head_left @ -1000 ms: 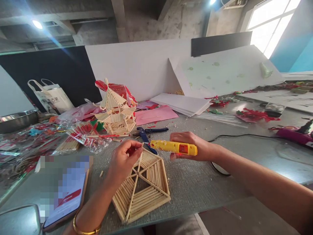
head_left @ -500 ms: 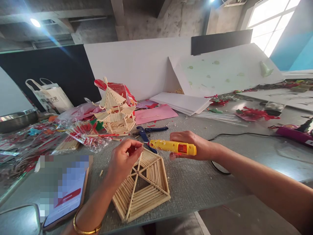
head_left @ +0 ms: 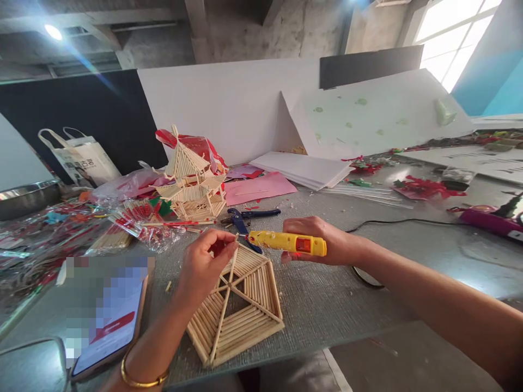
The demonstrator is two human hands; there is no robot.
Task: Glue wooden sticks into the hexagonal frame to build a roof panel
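Observation:
A yellow glue gun (head_left: 281, 242) is gripped in my right hand (head_left: 322, 239), its nozzle pointing left. My left hand (head_left: 210, 261) pinches a short thin wooden stick (head_left: 236, 238) close to the nozzle tip. Below and partly behind my left hand lies a hexagonal panel of wooden sticks (head_left: 245, 329), with spokes meeting near an open middle. Blue-handled pliers (head_left: 261, 214) rest just beyond the nozzle. Farther back stands a small pagoda model (head_left: 192, 185) built from similar sticks.
A phone (head_left: 112, 321) lies at the left by my forearm. Plastic-wrapped sticks (head_left: 139, 218) and scraps spread over the left side. A black cord (head_left: 400, 221) runs right toward a purple tool (head_left: 490, 220). White boards (head_left: 302, 167) lie at the back.
Both hands stay in almost the same place, the glue gun still beside the pinched stick. The whole view has shifted very slightly.

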